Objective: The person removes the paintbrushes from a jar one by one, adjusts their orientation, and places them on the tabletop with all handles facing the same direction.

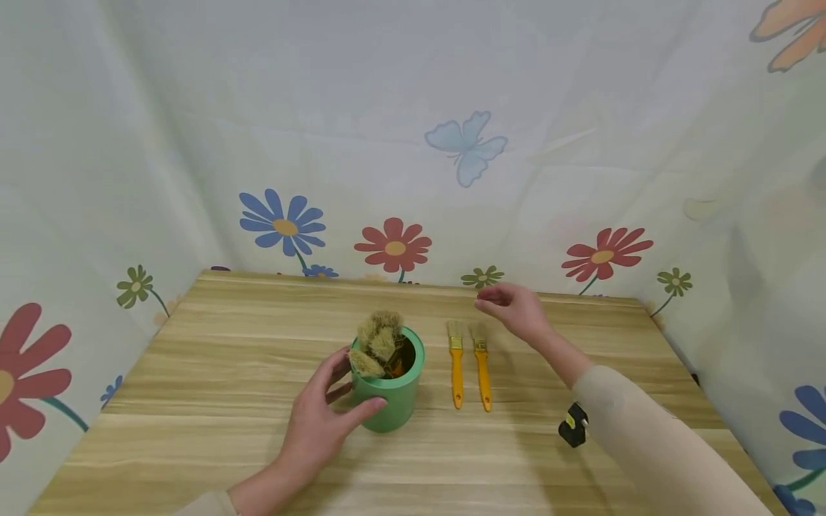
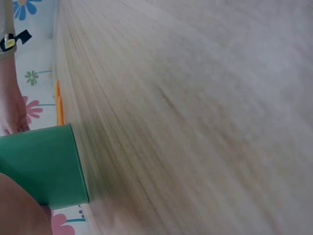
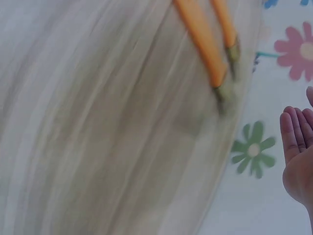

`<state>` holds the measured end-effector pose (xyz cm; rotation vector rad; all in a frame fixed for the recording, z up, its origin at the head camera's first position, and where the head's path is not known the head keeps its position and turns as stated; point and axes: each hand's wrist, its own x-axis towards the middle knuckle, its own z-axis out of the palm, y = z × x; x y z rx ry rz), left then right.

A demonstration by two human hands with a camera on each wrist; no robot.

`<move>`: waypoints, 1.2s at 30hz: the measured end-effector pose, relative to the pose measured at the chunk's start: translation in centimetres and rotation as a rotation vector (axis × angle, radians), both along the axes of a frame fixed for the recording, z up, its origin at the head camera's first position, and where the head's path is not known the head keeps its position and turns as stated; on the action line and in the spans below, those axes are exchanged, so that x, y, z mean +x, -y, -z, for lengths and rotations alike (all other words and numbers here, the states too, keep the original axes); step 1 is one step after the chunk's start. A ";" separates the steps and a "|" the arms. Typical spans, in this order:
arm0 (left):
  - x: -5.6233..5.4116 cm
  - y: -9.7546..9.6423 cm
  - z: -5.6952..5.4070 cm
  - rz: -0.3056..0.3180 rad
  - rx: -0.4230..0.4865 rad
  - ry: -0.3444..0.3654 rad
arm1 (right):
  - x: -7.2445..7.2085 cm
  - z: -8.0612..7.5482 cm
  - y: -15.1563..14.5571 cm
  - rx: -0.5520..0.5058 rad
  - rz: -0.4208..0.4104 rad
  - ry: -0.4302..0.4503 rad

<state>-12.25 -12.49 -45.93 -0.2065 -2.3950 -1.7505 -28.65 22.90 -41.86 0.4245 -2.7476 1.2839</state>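
A green cup [image 1: 390, 412] stands near the middle of the wooden table, and paintbrushes stand in it with their pale bristles [image 1: 377, 344] upward. My left hand [image 1: 316, 419] grips the cup from its left side, thumb across the front and fingers round the back. To the right of the cup lie two paintbrushes, the left one [image 1: 457, 373] and the right one [image 1: 484, 376], both with orange handles toward me and bristles away. Beyond their bristle ends, my right hand [image 1: 516, 312] is raised over the table with relaxed fingers and holds nothing; the right wrist view shows its bare palm [image 3: 298, 171].
A white cloth [image 1: 361, 143] printed with flowers and a butterfly hangs behind and beside the wooden table [image 1: 226, 358]. A small black device [image 1: 573, 426] is worn at my right wrist.
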 end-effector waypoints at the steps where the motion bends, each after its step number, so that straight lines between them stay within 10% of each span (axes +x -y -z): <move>1: 0.0 0.0 0.0 0.001 -0.002 0.001 | 0.3 -0.4 0.3 -0.012 -0.011 0.004; 19: -0.2 0.0 0.1 0.000 -0.008 0.000 | 6.1 -6.5 6.0 -0.203 -0.254 -0.016; 36: 0.0 0.0 -0.2 0.008 -0.003 0.003 | 9.2 -7.5 8.4 -0.207 -0.422 -0.117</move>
